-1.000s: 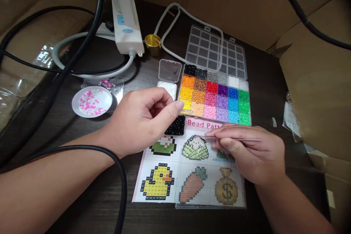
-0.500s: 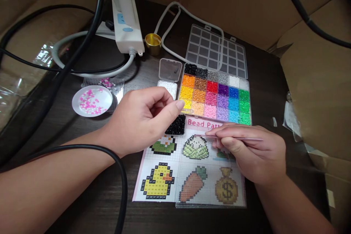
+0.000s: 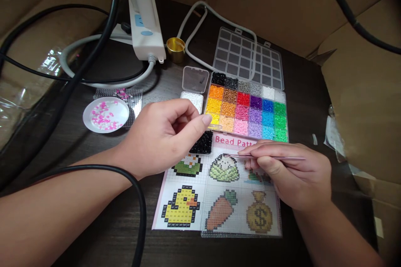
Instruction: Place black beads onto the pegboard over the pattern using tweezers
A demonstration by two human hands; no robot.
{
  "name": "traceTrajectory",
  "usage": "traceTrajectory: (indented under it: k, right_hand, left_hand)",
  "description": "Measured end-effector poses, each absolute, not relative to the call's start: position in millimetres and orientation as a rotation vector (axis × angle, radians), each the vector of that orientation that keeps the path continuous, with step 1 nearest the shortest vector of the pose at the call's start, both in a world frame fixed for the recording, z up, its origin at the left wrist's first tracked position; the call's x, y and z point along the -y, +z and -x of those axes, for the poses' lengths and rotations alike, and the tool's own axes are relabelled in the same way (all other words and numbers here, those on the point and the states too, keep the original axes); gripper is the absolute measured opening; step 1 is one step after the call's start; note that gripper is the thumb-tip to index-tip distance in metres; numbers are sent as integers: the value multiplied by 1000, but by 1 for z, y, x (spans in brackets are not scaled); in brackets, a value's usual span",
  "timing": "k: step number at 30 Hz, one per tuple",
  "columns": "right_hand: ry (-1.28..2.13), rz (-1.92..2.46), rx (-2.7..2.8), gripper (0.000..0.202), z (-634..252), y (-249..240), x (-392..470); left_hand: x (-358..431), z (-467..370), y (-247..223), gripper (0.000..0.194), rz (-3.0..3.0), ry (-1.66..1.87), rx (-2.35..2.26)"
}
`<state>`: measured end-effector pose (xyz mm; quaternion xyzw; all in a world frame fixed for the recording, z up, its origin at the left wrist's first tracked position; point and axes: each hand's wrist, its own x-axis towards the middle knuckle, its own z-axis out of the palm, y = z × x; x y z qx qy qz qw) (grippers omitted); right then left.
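My right hand (image 3: 296,175) grips slim pink tweezers (image 3: 290,158). Their tip is over the top of a rice-ball pattern (image 3: 224,169), which has black edge squares and a green lower part. That pattern shows through a clear pegboard (image 3: 241,233) laid on a printed bead pattern sheet (image 3: 158,217). Whether a bead is in the tip is too small to tell. Held above the sheet's upper left corner, my left hand (image 3: 163,133) has its fingers curled in and thumb pointing right. Its fingertips are hidden. Just below the thumb lies a box of black beads (image 3: 202,144).
Behind is a sorted bead case (image 3: 242,112) with its lid (image 3: 249,56) open. A white-bead box (image 3: 191,99), gold cup (image 3: 176,52) and power strip (image 3: 145,29) stand nearby. Left are a dish of pink and white beads (image 3: 105,129) and another pegboard (image 3: 136,106). Black cables (image 3: 140,217) cross the view.
The tweezers and my right hand have shifted slightly right, with the tip drawn a little away from the rice-ball's upper left edge. My left hand stays in place.
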<state>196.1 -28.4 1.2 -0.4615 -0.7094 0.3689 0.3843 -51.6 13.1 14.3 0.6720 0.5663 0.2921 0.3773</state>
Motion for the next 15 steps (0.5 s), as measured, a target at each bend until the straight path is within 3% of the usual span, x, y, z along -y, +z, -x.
traceTrajectory:
  k: [15]
  right_hand:
    - [891, 1139, 1867, 25, -194, 2, 27]
  left_hand:
    - [-14, 51, 15, 29, -1729, 771, -1439]
